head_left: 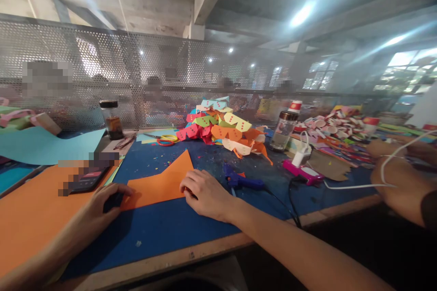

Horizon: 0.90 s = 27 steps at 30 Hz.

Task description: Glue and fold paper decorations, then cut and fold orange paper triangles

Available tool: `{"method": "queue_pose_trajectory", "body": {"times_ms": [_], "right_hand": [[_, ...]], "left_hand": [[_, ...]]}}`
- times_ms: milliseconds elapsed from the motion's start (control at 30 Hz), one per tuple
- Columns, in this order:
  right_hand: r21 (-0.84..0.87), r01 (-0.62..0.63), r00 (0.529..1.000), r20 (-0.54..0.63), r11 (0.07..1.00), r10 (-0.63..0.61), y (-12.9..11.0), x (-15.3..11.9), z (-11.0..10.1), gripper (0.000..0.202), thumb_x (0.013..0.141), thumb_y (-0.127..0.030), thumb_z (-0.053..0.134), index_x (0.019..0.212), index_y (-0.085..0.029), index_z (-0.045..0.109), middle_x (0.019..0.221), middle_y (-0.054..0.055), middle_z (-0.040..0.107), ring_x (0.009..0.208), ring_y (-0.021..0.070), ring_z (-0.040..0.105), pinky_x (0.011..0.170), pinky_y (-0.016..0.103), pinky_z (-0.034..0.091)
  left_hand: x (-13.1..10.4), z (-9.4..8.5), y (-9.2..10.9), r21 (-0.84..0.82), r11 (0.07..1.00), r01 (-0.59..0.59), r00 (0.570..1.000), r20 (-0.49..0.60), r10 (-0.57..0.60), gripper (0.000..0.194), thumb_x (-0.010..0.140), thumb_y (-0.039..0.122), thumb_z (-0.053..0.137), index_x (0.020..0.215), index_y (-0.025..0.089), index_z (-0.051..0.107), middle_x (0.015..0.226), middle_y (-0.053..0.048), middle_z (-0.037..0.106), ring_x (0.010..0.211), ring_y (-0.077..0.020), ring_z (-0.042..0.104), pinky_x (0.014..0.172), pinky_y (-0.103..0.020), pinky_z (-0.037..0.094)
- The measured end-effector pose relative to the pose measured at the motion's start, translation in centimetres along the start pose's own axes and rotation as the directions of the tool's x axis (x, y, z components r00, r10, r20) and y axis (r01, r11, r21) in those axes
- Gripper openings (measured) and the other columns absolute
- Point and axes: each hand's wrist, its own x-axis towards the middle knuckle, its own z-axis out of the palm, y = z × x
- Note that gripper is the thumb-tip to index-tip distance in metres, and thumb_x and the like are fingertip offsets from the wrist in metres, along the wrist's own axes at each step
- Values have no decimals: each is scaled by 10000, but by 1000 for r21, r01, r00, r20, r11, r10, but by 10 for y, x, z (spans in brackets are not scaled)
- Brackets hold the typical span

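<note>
Orange card (155, 190) lay on blue table (167, 232), touched at both ends.
Left hand (107, 198) was half open, fingertips on the card's left end; right hand (206, 194) curled at the right end, pinch or press: couldn't tell. Two-end contact probably kept the card from sliding. Glue gun (246, 181) lay beside the right hand, likely for reach; scissors (167, 139) sat farther back by the paper pile (227, 132).

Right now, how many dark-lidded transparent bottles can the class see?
2: a bottle with brown contents beyond the phone, and a paler bottle just right of the folded-paper pile. Others may be hidden.
</note>
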Motion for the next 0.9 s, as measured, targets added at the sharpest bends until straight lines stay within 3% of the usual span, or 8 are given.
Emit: {"method": "queue_pose_trajectory", "body": {"times_ms": [167,367,500,600,767,900], "right_hand": [[10,0,1000,-1,1000,0,0,-1,-1,133,877,-72,556,907,-187,616,957,43,670,924,190,581,819,328,382],[-3,15,999,-47,1000,-15,-2,0,-3,140,910,-110,552,1002,-177,635,1041,65,667,978,202,588,864,336,387],[29,51,998,-30,998,-50,-4,4,0,93,934,-149,565,940,-187,649,990,45,673,947,187,597,835,318,384],[67,29,1000,7,997,-30,-6,8,1,52,917,-173,609,892,-187,652,936,25,666,913,176,599,800,304,381],[122,-68,997,44,990,63,-7,17,6,39,874,-218,662,852,-196,638,886,10,645,869,170,588,771,290,396],[116,-108,994,36,987,105,-11,24,14,72,838,-212,668,814,-193,604,866,11,638,843,176,575,774,300,402]], "left_hand": [[0,0,10,48,997,57,998,24,-59,365,818,564,608,1010,265,692,1123,-47,738,1100,-286,670,976,-409,529],[1,1,19,112,993,-26,999,33,22,412,839,654,596,990,282,689,1106,-45,732,1078,-279,664,978,-397,516],[-2,3,24,168,978,-127,991,-7,130,347,867,607,573,951,302,718,1105,-38,732,1098,-283,646,993,-400,501],[-1,6,36,184,966,-182,983,62,173,256,877,520,577,919,323,735,1063,-12,738,1057,-258,660,952,-352,508],[17,22,67,174,973,-151,970,215,112,220,882,391,528,933,294,718,1024,-18,743,996,-247,671,904,-340,504],[32,37,84,233,962,-143,968,234,87,208,852,283,470,808,256,671,931,-38,721,946,-250,659,846,-361,487]]}}
